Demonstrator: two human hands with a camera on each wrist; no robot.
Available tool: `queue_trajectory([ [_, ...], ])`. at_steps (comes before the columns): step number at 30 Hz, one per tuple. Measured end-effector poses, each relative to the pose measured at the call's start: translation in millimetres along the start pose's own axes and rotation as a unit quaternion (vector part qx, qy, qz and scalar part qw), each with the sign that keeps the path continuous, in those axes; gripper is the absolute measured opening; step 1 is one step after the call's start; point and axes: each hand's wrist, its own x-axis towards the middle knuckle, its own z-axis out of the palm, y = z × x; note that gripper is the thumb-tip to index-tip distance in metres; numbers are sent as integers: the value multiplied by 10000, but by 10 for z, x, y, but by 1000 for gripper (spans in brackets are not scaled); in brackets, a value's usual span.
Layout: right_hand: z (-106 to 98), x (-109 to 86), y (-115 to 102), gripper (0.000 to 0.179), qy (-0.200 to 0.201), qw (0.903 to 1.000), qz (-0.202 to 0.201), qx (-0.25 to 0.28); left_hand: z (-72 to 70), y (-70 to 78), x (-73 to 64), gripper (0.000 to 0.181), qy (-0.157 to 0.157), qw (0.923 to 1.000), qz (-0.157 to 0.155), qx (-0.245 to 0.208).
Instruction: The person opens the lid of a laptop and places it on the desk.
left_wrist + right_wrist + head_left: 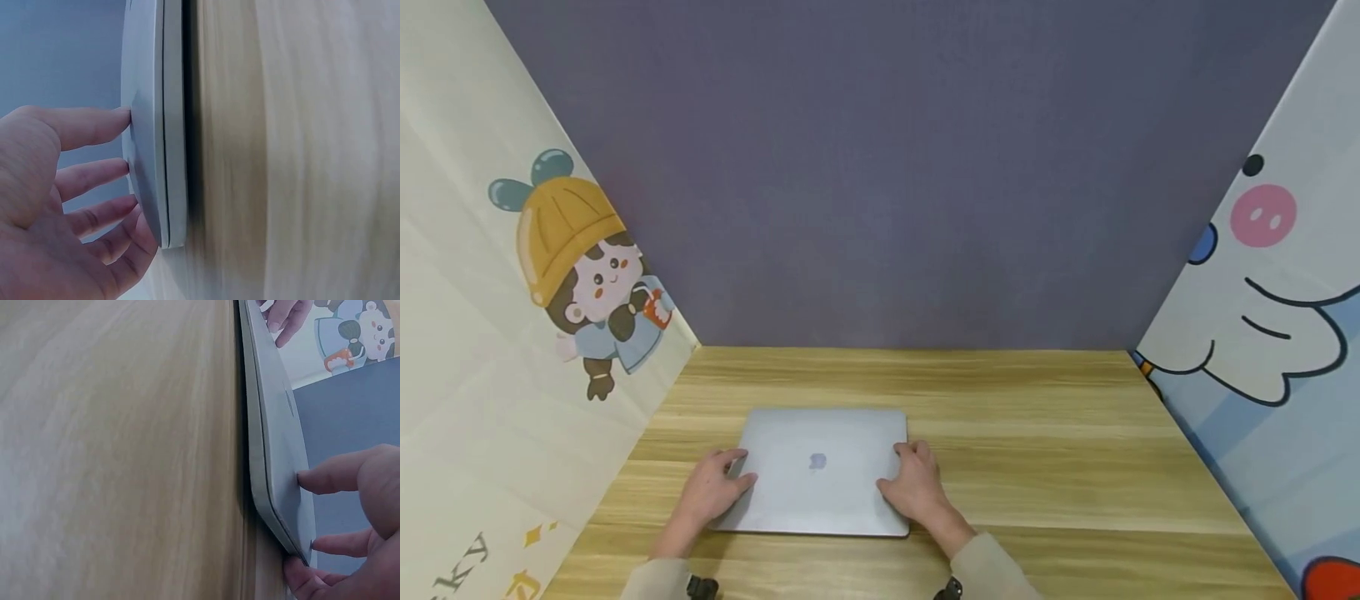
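A closed silver laptop (820,492) with an apple logo on its lid lies on the wooden table. At its left side, my left hand (711,490) grips the edge. In the left wrist view, that hand's thumb (94,127) rests on the lid while the lower fingers curl at the side edge. On the opposite side my right hand (917,483) holds the laptop's right edge. Its thumb (331,475) touches the lid in the right wrist view, and a fingertip sits low against the corner. A dark shadow line runs under the laptop's front edge.
The wood-grain table (1037,450) extends right of the laptop. Behind it stands a dark grey-purple panel (880,183). Cartoon-printed sheets flank both sides, one on the left (467,275) and one on the right (1307,467).
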Motion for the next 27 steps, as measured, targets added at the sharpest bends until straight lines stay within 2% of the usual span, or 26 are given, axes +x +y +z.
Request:
queue_trajectory([
  [5,-44,0,55,67,39,10000,2,-3,11,65,3,47,-2,9999,132,-26],
  [15,-131,14,151,69,48,9999,95,10,78,167,-3,47,26,9999,121,-80],
  [27,-261,25,260,66,130,9997,222,-42,159,266,3,47,-81,9999,83,-80],
])
